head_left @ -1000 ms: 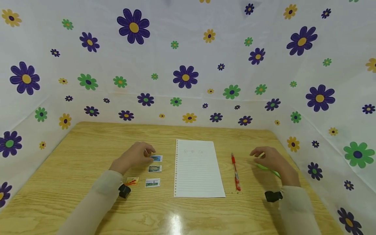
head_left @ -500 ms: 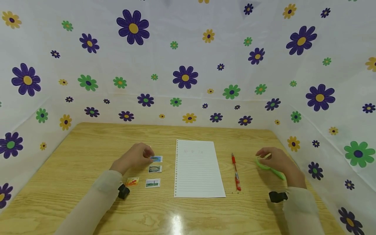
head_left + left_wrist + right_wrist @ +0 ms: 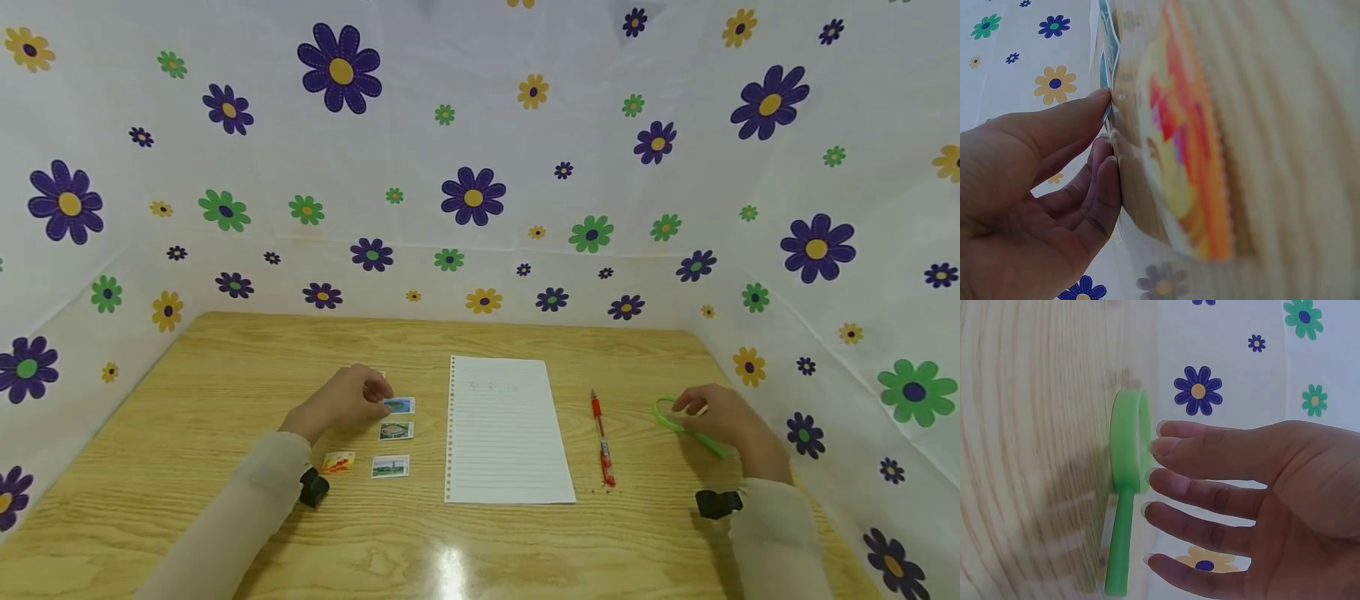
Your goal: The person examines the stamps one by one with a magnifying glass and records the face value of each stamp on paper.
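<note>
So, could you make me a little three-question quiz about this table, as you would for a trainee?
1. Which hand is nearer the green magnifying glass?
2. True or false: the red pen lies between the lined sheet and the magnifying glass.
3. Which of these is nearest the left hand? A) the red pen B) the blue picture card C) the magnifying glass

Key: 1. The right hand. 2. True. 3. B.

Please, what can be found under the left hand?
In the head view, the left hand covers the left end of the blue stamp; the rest of it shows. Whatever lies beneath the palm cannot be seen.
</note>
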The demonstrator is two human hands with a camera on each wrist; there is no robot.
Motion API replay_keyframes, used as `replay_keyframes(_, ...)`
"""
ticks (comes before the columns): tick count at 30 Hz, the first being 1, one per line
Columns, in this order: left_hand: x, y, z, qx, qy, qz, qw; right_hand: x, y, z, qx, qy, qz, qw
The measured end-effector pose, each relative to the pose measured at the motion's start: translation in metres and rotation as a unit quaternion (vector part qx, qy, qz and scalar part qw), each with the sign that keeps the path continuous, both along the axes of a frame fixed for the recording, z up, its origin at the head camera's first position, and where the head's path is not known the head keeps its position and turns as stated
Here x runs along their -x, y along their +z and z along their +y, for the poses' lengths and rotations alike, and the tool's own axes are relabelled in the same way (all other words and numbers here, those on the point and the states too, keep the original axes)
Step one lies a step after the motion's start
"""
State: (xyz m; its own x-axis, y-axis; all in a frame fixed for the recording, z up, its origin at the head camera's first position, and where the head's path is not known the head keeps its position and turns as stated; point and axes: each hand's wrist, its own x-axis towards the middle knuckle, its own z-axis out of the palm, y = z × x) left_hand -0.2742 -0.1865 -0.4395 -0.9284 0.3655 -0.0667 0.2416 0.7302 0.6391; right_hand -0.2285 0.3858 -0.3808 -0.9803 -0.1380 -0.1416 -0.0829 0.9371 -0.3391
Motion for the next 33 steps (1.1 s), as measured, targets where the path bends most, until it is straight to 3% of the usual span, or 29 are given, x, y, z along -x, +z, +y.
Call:
replay_keyframes(7,0.003,0.001,0.001,0.003,-0.003,-0.007,1.0,0.0,-0.002,0.009,-0.001,-0.018,-0.032,0.9993)
replay_keyframes(15,0.003,0.002,0.002,-0.001,-0.004,-0.017,0.9999,0.0,-0.003,0.016,-0.005,-0.029,-0.039,0.9988)
replay_keyframes(25,0.002,0.002,0.001,-0.005,-0.001,-0.025,0.9997,-0.001,-0.007,0.018,0.043,-0.031,-0.093,0.9942)
replay_keyframes(33,0.0,0.005,0.002,-0.007,0.005,-0.03,0.9995,-0.001,-0.011,0.018,0.043,-0.005,-0.07,0.9966)
